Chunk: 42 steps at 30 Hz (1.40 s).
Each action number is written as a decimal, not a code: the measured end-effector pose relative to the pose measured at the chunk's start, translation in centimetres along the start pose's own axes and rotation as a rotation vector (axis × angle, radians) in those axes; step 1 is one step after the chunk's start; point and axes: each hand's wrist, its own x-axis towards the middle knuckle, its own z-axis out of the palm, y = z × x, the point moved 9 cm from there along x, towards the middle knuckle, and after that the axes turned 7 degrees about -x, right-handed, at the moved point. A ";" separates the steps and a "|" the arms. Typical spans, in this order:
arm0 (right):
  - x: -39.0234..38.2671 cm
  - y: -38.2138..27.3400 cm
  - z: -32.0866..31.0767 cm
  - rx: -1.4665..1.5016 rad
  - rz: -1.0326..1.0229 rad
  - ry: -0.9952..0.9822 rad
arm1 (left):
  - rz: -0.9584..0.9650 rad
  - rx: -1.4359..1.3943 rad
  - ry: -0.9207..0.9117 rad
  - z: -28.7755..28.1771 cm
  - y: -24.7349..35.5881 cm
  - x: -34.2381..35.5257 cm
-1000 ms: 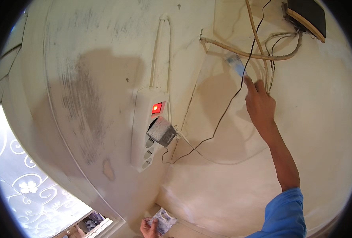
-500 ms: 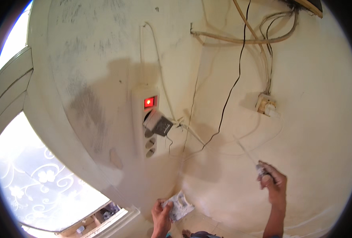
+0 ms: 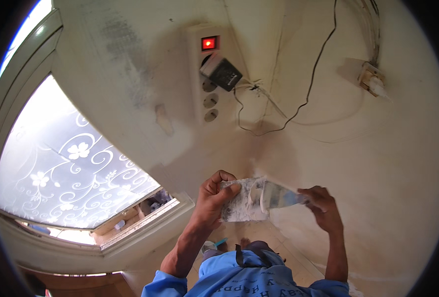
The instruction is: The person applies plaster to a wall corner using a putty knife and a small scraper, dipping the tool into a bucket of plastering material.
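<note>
My left hand (image 3: 211,202) grips the left edge of a flat, roughly rectangular plate (image 3: 239,209) smeared with whitish putty, the thumb on top. A putty knife (image 3: 281,195) with a wide, flared blade is in my right hand (image 3: 324,207), its fingers closed round the handle end. The blade's broad edge meets the right side of the plate, next to a light lump of putty. Both tools are held in front of my body, before the corner of the wall.
A white power strip (image 3: 195,81) with a lit red switch hangs on the wall, a dark adapter (image 3: 224,73) plugged in. A thin black cable (image 3: 304,104) runs along the wall. A wall socket (image 3: 370,79) holds a white plug. Patterned window glass (image 3: 76,163) is at left.
The view has tilted downward. My right hand has brought the putty knife from the right-hand wall to the plate, and my left hand has lifted the plate toward it.
</note>
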 end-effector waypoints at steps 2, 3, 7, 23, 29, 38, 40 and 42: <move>-0.2 -0.1 -1.7 -0.295 -0.106 0.026 | 0.070 0.055 0.073 -1.1 0.7 -0.8; -0.5 0.5 -2.2 -0.337 -0.096 0.076 | 0.102 0.081 0.107 -1.5 1.0 -1.0; -0.8 -2.3 -4.9 -0.398 -0.158 0.127 | 0.220 0.351 0.228 -1.9 2.0 -1.5; 2.0 -11.1 -4.1 -0.995 -0.528 -0.102 | 0.344 0.970 0.293 -0.8 4.0 -2.9; 3.7 -7.4 -7.1 -0.938 -0.308 0.090 | 0.344 0.733 0.351 -3.4 4.1 -4.5; 2.1 -4.4 -12.3 -1.131 0.015 0.388 | 0.178 0.429 0.450 -13.7 -2.9 -7.5; 3.6 -4.2 -12.3 -1.204 -0.006 0.435 | 0.159 0.344 0.446 -13.6 -3.2 -7.1; 6.4 -3.0 -11.2 -1.182 -0.018 0.439 | 0.069 0.377 0.478 -14.0 -3.6 -7.3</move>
